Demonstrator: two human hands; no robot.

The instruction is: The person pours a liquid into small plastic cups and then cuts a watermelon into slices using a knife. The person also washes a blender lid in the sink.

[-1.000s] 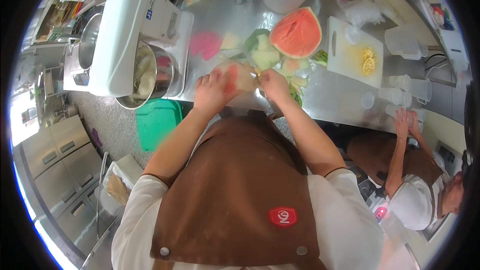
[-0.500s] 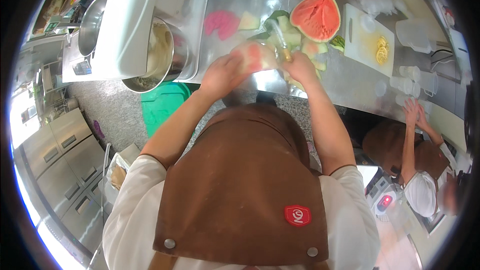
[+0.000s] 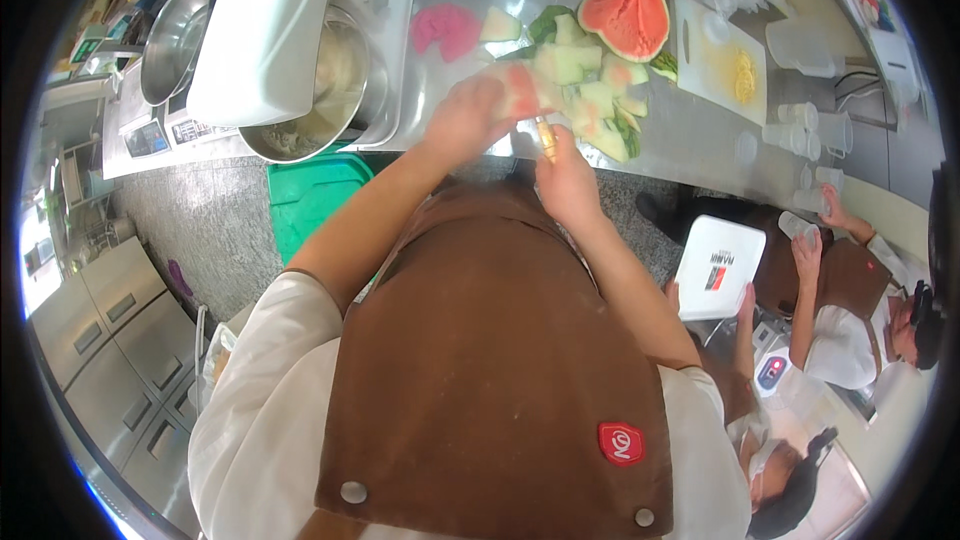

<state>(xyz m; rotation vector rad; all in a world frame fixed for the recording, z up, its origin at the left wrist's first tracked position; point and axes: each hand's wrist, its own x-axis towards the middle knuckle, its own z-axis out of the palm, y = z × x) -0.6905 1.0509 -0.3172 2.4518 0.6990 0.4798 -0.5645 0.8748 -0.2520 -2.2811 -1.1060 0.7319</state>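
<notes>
My left hand (image 3: 466,122) is closed around a piece of watermelon (image 3: 521,90) with pale rind and patches of red flesh. In my right hand (image 3: 570,180) is a knife (image 3: 547,139), gripped by its light wooden handle. The knife points away from me, close against the near side of the watermelon piece; most of its blade cannot be made out. Just beyond and to the right, pale green rind pieces (image 3: 568,62) lie heaped on the steel worktop (image 3: 690,145). A large cut of red watermelon (image 3: 624,16) rests behind the heap.
To the left stands a white mixer (image 3: 265,35) with a steel bowl (image 3: 372,90); a pink cloth (image 3: 445,32) lies beside it. On the right are a white cutting board (image 3: 695,50) with yellow slices and several clear cups (image 3: 797,130). Two people work at right, one holding a white lid-like panel (image 3: 720,268).
The knife and my right hand have come nearer to me and leftward, up against the watermelon piece. A second person with a white panel has appeared at right; the other person now holds a clear cup.
</notes>
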